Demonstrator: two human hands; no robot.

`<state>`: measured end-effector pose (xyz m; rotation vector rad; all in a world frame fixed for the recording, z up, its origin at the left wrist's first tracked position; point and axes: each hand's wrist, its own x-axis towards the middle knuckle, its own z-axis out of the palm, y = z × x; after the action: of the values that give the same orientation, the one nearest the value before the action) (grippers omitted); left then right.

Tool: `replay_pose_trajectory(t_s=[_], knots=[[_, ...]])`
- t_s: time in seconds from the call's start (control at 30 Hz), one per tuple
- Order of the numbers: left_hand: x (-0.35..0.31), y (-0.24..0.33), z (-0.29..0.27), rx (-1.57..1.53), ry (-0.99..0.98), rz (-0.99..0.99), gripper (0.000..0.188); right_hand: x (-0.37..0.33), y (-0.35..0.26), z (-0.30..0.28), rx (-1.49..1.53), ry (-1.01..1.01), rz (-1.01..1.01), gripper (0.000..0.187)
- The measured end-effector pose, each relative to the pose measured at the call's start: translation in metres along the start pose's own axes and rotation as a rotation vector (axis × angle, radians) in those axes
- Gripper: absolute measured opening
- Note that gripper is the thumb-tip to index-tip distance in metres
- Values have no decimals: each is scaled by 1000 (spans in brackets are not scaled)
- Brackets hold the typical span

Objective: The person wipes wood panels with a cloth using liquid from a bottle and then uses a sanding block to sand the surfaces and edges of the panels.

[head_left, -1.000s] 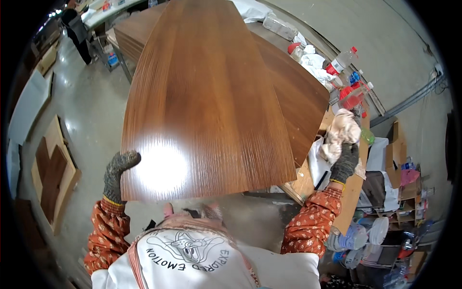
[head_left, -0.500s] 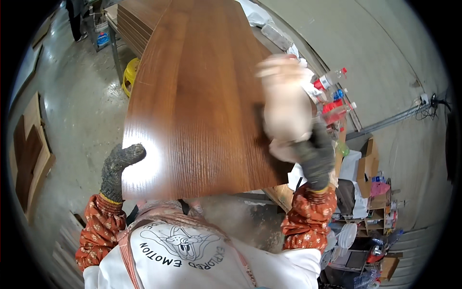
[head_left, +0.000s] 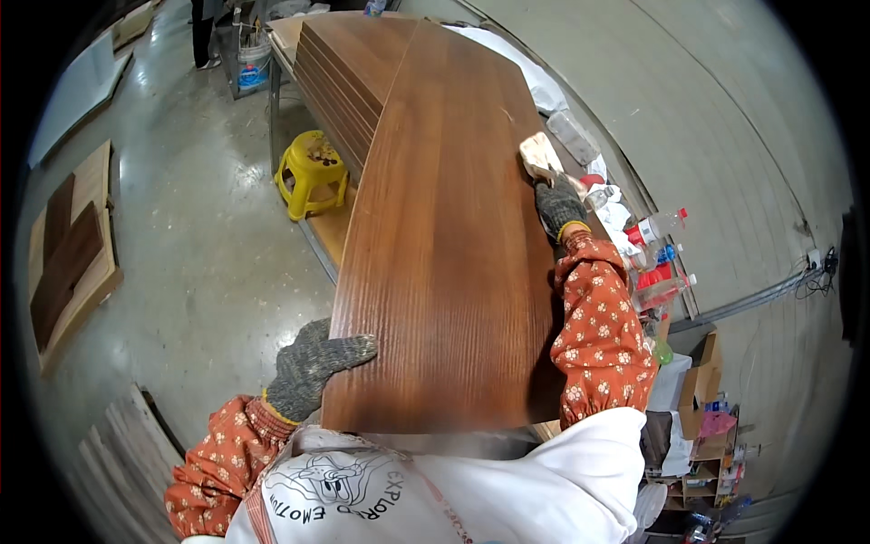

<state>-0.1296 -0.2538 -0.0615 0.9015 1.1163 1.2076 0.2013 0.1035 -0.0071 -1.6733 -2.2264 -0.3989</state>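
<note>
A long brown wood-grain panel [head_left: 444, 254] lies in front of me, stretching away to the far end. At its near left edge my left hand [head_left: 313, 367], in a dark grey knit glove, grips the board with the thumb on top; the fingers underneath are hidden. My right hand [head_left: 557, 207], gloved alike, reaches far along the panel's right edge. It is closed on a pale, bunched rag [head_left: 540, 154] that rests against the panel's surface near that edge.
More brown panels [head_left: 340, 86] are stacked at the far left. A yellow stool [head_left: 311, 172] stands left of the work surface. Plastic bottles [head_left: 660, 292] and crumpled white material line the right side. Boards [head_left: 77, 245] lie on the floor at left; an open cardboard box [head_left: 698, 385] sits at right.
My right hand has moved the rag farther away along the panel's right edge. My left hand keeps its hold near the panel's near left corner. The whole view has shifted.
</note>
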Motion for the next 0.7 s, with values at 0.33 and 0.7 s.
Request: replay_pose_trajectory(t_s=[0.33,0.7], knots=[[-4,-20,-14,-128,-51,61,20,-150,-268,-107,264,-77,-857,53],[1,-21,-20,431,-255,368,29,-48,-133,-60,-41,-146,50,46]])
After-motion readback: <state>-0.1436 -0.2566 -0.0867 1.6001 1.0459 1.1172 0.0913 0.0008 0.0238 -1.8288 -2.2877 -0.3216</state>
